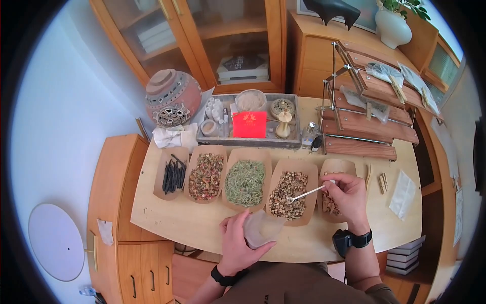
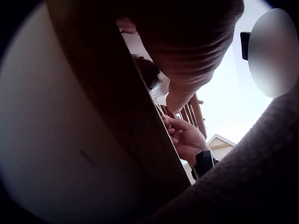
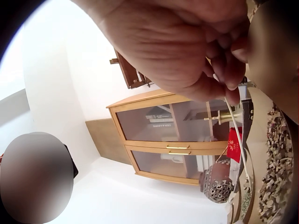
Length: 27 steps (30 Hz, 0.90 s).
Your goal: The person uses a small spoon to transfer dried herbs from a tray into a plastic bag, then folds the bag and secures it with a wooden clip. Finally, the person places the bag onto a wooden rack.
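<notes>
My right hand (image 1: 348,195) pinches the end of a thin white spoon (image 1: 310,192). The spoon's small bowl overlaps the chopped brown dried pieces (image 1: 291,188) in a kraft paper tray (image 1: 312,177). In the right wrist view the spoon's stem (image 3: 239,133) slants down from the fingertips beside those pieces. My left hand (image 1: 235,243) holds a translucent whitish bag (image 1: 263,230) by its side, just in front of that tray. In the left wrist view, the left hand (image 2: 187,42) is large and dark, and the bag is mostly hidden.
Left of that tray stand trays of green dried herb (image 1: 245,182), mixed petals (image 1: 206,175) and black sticks (image 1: 173,175); another tray (image 1: 338,166) is partly under my right hand. Behind are a grey box (image 1: 248,144), a clay pot (image 1: 172,96) and a wooden rack (image 1: 359,147). A plastic bag (image 1: 403,195) lies right.
</notes>
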Each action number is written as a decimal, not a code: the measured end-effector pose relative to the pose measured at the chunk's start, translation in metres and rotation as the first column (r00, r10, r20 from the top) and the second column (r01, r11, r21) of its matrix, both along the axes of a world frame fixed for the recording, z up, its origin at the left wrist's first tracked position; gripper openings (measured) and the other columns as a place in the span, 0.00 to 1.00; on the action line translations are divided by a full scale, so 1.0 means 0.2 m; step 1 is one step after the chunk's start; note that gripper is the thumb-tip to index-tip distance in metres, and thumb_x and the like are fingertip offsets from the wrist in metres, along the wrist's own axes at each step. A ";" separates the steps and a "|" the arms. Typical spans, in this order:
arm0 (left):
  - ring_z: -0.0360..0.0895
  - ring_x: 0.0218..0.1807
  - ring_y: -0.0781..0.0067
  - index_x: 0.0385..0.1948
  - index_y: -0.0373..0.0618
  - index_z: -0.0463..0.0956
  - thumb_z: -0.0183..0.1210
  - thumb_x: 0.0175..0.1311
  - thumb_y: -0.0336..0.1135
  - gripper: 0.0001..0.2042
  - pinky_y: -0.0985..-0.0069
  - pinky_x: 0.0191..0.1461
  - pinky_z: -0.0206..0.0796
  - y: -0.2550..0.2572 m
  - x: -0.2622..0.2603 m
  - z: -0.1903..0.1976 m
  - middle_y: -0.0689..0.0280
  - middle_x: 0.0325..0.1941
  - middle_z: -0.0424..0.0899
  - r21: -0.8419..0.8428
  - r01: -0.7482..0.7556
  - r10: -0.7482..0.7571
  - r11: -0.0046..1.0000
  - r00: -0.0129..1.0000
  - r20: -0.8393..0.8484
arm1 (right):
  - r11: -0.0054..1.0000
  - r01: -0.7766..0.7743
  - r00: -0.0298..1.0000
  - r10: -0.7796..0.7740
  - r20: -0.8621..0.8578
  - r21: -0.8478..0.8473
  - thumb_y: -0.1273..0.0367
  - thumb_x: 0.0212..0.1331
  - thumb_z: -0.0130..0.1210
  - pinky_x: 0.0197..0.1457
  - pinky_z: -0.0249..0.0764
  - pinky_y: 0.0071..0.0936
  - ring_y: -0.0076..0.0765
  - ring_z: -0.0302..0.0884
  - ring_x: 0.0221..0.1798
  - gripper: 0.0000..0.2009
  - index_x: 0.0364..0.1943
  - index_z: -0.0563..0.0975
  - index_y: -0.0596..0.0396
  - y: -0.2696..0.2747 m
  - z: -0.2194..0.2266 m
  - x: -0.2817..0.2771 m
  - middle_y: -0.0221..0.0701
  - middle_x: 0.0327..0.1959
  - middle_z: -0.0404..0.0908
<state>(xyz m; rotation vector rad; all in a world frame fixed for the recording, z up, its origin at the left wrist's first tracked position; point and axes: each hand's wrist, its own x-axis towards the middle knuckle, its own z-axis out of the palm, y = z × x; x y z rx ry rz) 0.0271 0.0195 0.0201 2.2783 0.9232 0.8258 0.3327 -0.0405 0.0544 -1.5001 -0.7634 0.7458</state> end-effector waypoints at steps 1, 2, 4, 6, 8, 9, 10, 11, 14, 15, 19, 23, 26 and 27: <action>0.70 0.64 0.50 0.71 0.38 0.62 0.84 0.43 0.48 0.52 0.53 0.70 0.58 0.00 0.01 0.00 0.56 0.62 0.78 0.012 -0.004 0.004 1.000 1.000 -0.029 | 1.000 -0.001 1.000 0.001 -0.001 0.002 0.80 0.66 0.62 0.33 0.72 0.15 0.15 0.78 0.30 0.07 0.45 0.87 0.63 -0.01 0.02 -0.01 0.27 0.31 0.87; 0.70 0.64 0.50 0.71 0.38 0.62 0.83 0.43 0.49 0.52 0.53 0.70 0.57 0.00 0.02 0.01 0.56 0.62 0.79 0.023 -0.007 0.008 1.000 0.998 -0.059 | 1.000 -0.006 1.000 0.006 -0.007 0.025 0.79 0.66 0.62 0.33 0.72 0.15 0.15 0.78 0.30 0.07 0.44 0.87 0.63 -0.02 0.06 -0.02 0.26 0.31 0.87; 0.70 0.64 0.50 0.71 0.38 0.63 0.83 0.43 0.49 0.52 0.53 0.70 0.57 0.00 0.02 0.00 0.56 0.63 0.78 0.036 -0.011 0.013 0.999 0.998 -0.058 | 0.999 -0.009 1.000 0.010 -0.014 0.048 0.79 0.65 0.63 0.33 0.72 0.16 0.15 0.78 0.30 0.07 0.44 0.87 0.62 -0.04 0.11 -0.07 0.26 0.31 0.87; 0.70 0.64 0.49 0.71 0.38 0.63 0.83 0.43 0.49 0.52 0.53 0.70 0.57 0.00 0.02 0.00 0.55 0.63 0.78 0.048 -0.015 0.018 0.999 0.998 -0.057 | 0.988 -0.092 0.984 0.072 0.163 0.122 0.78 0.63 0.65 0.33 0.73 0.18 0.16 0.78 0.31 0.08 0.45 0.88 0.60 -0.07 0.18 -0.14 0.27 0.31 0.86; 0.70 0.64 0.49 0.71 0.38 0.63 0.84 0.42 0.49 0.52 0.53 0.70 0.58 0.00 0.02 -0.01 0.54 0.64 0.77 0.043 -0.011 0.012 0.999 0.999 -0.040 | 0.974 -0.205 0.898 0.146 0.415 0.100 0.79 0.59 0.67 0.33 0.74 0.22 0.22 0.80 0.31 0.09 0.44 0.88 0.58 -0.08 0.25 -0.16 0.30 0.31 0.86; 0.70 0.64 0.49 0.71 0.38 0.63 0.84 0.42 0.49 0.52 0.53 0.70 0.58 0.00 0.02 0.00 0.54 0.64 0.77 0.043 -0.011 0.013 0.999 0.999 -0.043 | 0.938 -0.289 0.806 0.130 0.578 0.191 0.80 0.57 0.67 0.32 0.74 0.24 0.25 0.80 0.30 0.10 0.43 0.88 0.58 -0.07 0.25 -0.16 0.31 0.31 0.86; 0.70 0.64 0.49 0.71 0.38 0.63 0.84 0.42 0.48 0.52 0.53 0.70 0.59 -0.01 0.02 0.00 0.54 0.64 0.77 0.034 -0.011 0.012 0.999 0.999 -0.037 | 0.886 -0.384 0.690 0.087 0.719 0.262 0.81 0.55 0.67 0.32 0.74 0.26 0.29 0.80 0.29 0.11 0.42 0.88 0.58 -0.06 0.25 -0.16 0.32 0.31 0.85; 0.70 0.64 0.48 0.71 0.37 0.63 0.84 0.42 0.48 0.52 0.54 0.69 0.61 -0.01 0.01 0.00 0.53 0.64 0.76 0.026 -0.012 0.012 1.000 0.999 -0.031 | 0.874 -0.375 0.707 0.054 0.705 0.310 0.82 0.52 0.67 0.31 0.73 0.28 0.32 0.79 0.27 0.12 0.42 0.88 0.57 -0.06 0.27 -0.17 0.33 0.31 0.85; 0.70 0.63 0.47 0.71 0.36 0.63 0.84 0.42 0.48 0.52 0.54 0.68 0.63 -0.01 0.01 0.00 0.52 0.63 0.76 0.018 -0.021 0.021 1.000 1.000 -0.019 | 0.938 -0.237 0.742 0.007 0.671 0.252 0.81 0.54 0.67 0.30 0.72 0.28 0.30 0.78 0.27 0.11 0.41 0.88 0.58 -0.09 0.27 -0.12 0.34 0.31 0.85; 0.70 0.63 0.47 0.71 0.36 0.63 0.84 0.42 0.48 0.52 0.54 0.68 0.63 -0.01 0.01 0.00 0.52 0.63 0.76 0.020 -0.018 0.019 1.000 1.000 -0.017 | 0.938 -0.235 0.740 0.004 0.672 0.253 0.81 0.54 0.67 0.30 0.72 0.28 0.30 0.78 0.27 0.11 0.41 0.88 0.58 -0.09 0.27 -0.10 0.34 0.31 0.85; 0.71 0.62 0.46 0.70 0.36 0.63 0.84 0.42 0.47 0.52 0.53 0.67 0.64 0.00 0.01 -0.01 0.51 0.62 0.76 0.050 -0.007 0.008 0.999 1.000 -0.017 | 0.999 0.015 0.839 -0.038 0.542 0.046 0.79 0.58 0.66 0.29 0.71 0.25 0.27 0.78 0.26 0.07 0.40 0.87 0.59 -0.09 0.21 -0.05 0.35 0.29 0.85; 0.72 0.62 0.45 0.70 0.37 0.64 0.83 0.43 0.47 0.51 0.52 0.67 0.63 0.00 0.01 0.00 0.51 0.62 0.77 0.071 0.002 -0.002 0.997 1.000 -0.011 | 1.000 -0.010 0.836 0.020 0.549 -0.020 0.78 0.61 0.65 0.29 0.71 0.22 0.24 0.78 0.26 0.06 0.40 0.87 0.60 -0.05 0.11 -0.05 0.33 0.28 0.85; 0.72 0.63 0.45 0.70 0.37 0.65 0.83 0.43 0.47 0.50 0.52 0.67 0.63 0.00 0.01 0.00 0.51 0.62 0.77 0.070 0.006 -0.003 0.998 0.999 -0.032 | 0.987 -0.103 0.926 0.141 0.351 -0.124 0.77 0.62 0.64 0.30 0.72 0.21 0.20 0.78 0.27 0.05 0.40 0.87 0.60 -0.01 0.08 -0.10 0.30 0.29 0.86; 0.72 0.63 0.45 0.70 0.37 0.65 0.83 0.43 0.47 0.50 0.52 0.67 0.63 0.00 0.01 0.00 0.51 0.62 0.77 0.071 0.006 -0.004 0.997 1.000 -0.031 | 0.978 -0.111 0.970 0.145 0.196 -0.175 0.77 0.62 0.65 0.33 0.74 0.20 0.17 0.78 0.29 0.06 0.41 0.88 0.60 0.00 0.04 -0.10 0.29 0.29 0.87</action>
